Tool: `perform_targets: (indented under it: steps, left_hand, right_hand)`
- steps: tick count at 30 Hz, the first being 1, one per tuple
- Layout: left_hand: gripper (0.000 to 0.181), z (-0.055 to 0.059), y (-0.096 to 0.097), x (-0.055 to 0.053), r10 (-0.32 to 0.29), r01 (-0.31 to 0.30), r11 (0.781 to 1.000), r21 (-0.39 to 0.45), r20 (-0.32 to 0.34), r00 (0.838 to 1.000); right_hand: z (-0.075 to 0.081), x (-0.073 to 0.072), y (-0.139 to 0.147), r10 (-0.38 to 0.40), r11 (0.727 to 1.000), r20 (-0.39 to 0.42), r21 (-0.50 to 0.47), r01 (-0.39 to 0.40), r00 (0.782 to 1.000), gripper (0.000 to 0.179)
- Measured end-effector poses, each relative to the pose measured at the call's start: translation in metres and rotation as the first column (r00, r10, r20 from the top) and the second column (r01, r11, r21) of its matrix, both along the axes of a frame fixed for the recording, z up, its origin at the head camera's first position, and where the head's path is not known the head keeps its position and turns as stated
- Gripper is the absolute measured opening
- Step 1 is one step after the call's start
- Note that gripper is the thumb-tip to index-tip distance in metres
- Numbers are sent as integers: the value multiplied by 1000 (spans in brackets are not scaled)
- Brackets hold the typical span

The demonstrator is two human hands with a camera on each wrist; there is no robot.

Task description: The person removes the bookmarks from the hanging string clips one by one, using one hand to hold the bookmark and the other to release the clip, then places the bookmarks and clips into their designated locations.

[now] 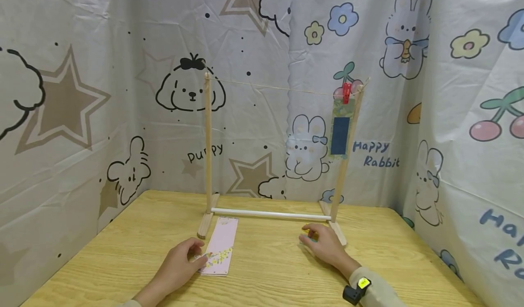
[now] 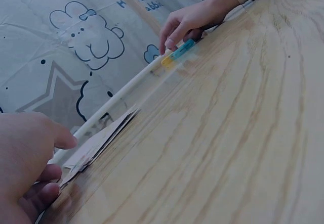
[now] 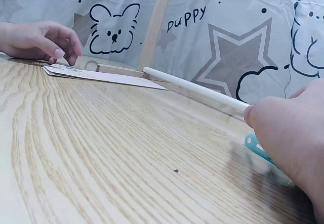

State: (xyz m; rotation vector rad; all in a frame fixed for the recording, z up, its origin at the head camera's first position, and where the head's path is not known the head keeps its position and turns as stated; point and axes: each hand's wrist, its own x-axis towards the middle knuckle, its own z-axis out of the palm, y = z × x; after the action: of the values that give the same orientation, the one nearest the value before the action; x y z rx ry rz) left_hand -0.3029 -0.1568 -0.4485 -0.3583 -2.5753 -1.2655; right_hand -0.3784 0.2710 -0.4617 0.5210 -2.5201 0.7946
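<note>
Left hand: the left hand rests near the front edge of the table, left of middle, its fingertips lying curled on the near end of a pink card; the left wrist view shows a small stack of cards there. Whether it pinches the top card or only touches it, I cannot tell.

Right hand: the right hand sits further back, right of middle, fingers bent down over a small blue and yellow clip lying on the wood; it seems to be pinching it.

Stand: a wooden frame stands along the back edge, a string stretched between its posts and a white rod across its feet.

Already hung: one card hangs by a red clip at the right end of the string.

Step, as I read it: picking up the next card and clip.

Next move: probably lifting both to a free stretch of string, and squeezing the clip open over the card's top edge.
</note>
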Motion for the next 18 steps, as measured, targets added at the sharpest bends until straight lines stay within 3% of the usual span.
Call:
perform_targets:
  steps: [8,18]
  left_hand:
    - [33,0,-2,1,-15,15,1000,2,-11,1000]
    - [35,0,-2,1,-35,35,999,11,-31,999]
  right_hand:
    - [9,2,-2,-25,998,67,-58,29,997,29]
    - [10,1,2,11,998,48,-69,-8,999,28]
